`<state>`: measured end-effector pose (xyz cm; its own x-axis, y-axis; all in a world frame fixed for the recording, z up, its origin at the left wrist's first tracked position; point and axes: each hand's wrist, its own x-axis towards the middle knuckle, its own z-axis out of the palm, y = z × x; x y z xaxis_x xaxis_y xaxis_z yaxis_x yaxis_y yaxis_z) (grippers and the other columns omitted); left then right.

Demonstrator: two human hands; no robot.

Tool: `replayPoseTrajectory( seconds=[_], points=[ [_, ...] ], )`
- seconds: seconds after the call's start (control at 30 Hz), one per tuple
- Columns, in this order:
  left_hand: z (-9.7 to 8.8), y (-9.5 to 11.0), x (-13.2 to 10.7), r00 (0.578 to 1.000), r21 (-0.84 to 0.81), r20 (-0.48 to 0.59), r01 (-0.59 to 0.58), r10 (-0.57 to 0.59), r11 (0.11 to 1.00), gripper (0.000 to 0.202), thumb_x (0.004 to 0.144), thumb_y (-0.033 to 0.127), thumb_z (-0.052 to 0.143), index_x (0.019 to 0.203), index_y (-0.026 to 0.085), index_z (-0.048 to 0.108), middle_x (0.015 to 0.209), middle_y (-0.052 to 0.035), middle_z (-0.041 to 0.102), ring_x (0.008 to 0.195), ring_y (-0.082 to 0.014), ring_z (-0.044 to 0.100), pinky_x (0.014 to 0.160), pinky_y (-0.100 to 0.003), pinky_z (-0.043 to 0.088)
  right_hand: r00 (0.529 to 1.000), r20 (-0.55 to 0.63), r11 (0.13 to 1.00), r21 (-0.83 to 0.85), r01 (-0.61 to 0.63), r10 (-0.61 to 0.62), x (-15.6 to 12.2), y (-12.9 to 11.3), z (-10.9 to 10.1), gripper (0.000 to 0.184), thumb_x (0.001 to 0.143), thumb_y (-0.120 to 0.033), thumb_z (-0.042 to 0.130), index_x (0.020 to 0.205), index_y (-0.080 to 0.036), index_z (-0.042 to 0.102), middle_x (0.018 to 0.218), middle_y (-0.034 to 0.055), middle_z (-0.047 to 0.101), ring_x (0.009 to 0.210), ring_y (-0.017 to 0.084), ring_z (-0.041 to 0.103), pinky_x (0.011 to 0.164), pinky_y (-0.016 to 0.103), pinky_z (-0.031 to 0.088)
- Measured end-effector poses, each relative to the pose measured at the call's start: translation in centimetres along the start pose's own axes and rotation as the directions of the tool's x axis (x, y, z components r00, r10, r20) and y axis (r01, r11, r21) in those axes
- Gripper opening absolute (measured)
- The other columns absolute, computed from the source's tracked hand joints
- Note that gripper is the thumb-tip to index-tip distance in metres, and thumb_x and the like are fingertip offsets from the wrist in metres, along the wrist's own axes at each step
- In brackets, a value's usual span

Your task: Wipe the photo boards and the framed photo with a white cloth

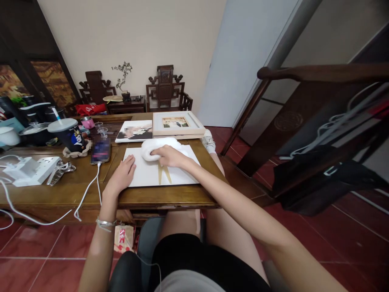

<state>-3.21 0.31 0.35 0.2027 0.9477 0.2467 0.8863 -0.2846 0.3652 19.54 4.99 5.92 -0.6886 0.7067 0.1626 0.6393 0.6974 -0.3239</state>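
Observation:
A white panel (pixel 141 174) with two gold strips (pixel 160 176) lies flat on the wooden table in front of me. My left hand (pixel 123 172) rests on the panel's left edge, its fingers stretched out and holding nothing. In my right hand (pixel 168 156) is a bunched soft white cloth (pixel 158 144), pressed onto the upper middle of the panel. The cloth and hand cover part of the panel and the tops of the gold strips. Just behind lie a photo print (pixel 136 132) and a white framed picture (pixel 158 121) set on a flat box.
On the left of the wooden table (pixel 170 198) are a phone (pixel 100 152) on a white cable, a power strip (pixel 45 168), a clear crumpled item and a lidded cup (pixel 68 136). Someone's leg (pixel 209 144) shows beyond the right edge. A dark wooden chair (pixel 252 150) stands at right.

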Motion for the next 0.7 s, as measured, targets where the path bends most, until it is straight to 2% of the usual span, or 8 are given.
replayPoseTrajectory(
  seconds=[0.17,0.3,0.43,0.57,0.7],
  points=[
    [0.0,-0.1,0.0,1.0,0.006,-0.018,-0.014,0.014,1.0,0.05,0.095,0.03,0.033,0.136,0.007,0.05,0.149,-0.0182,0.042,0.141,-0.0281,0.035,0.117,-0.049,0.026,1.0,-0.005,1.0,-0.017,-0.014,0.014,4.2,-1.4,0.8,0.046,0.075,-0.006,0.046,0.113,-0.017,0.07,0.118,0.008,0.071,0.106,0.027,0.062,0.086,0.029,0.041],
    [-0.1,0.0,0.1,0.997,-0.015,-0.035,-0.062,0.062,0.998,0.048,0.095,0.029,0.033,0.135,0.009,0.051,0.149,-0.0167,0.044,0.14,-0.0295,0.037,0.116,-0.052,0.027,1.0,0.005,1.0,-0.018,0.013,-0.013,7.1,-3.0,1.4,0.037,0.08,-0.012,0.047,0.107,-0.019,0.071,0.114,0.0042,0.071,0.102,0.023,0.062,0.082,0.026,0.039],
    [-0.3,0.1,0.1,0.996,-0.014,-0.048,-0.075,0.074,0.997,0.046,0.095,0.028,0.034,0.132,0.01,0.054,0.142,-0.0164,0.051,0.135,-0.0292,0.044,0.115,-0.05,0.031,0.999,0.034,1.0,-0.02,0.023,-0.023,9.2,-4.4,1.7,0.033,0.082,-0.017,0.048,0.105,-0.022,0.071,0.108,0.0009,0.072,0.096,0.02,0.062,0.077,0.024,0.038],
    [-0.3,0.0,0.1,0.994,-0.02,-0.069,-0.088,0.086,0.996,0.046,0.095,0.028,0.034,0.131,0.009,0.055,0.142,-0.0166,0.052,0.135,-0.0288,0.045,0.115,-0.049,0.031,0.999,0.048,1.0,-0.022,0.007,-0.005,9.5,-4.8,1.3,0.036,0.082,-0.017,0.048,0.11,-0.023,0.07,0.113,0.0015,0.071,0.098,0.021,0.061,0.078,0.024,0.039],
    [0.1,-0.2,0.2,0.998,-0.022,-0.06,-0.038,0.037,0.999,0.048,0.094,0.029,0.035,0.132,0.006,0.054,0.145,-0.0188,0.048,0.138,-0.03,0.04,0.116,-0.049,0.028,0.998,0.053,1.0,-0.025,-0.017,0.019,8.2,-3.4,0.4,0.038,0.082,-0.016,0.047,0.113,-0.02,0.069,0.12,0.0044,0.069,0.105,0.023,0.06,0.084,0.025,0.04]
  ],
)
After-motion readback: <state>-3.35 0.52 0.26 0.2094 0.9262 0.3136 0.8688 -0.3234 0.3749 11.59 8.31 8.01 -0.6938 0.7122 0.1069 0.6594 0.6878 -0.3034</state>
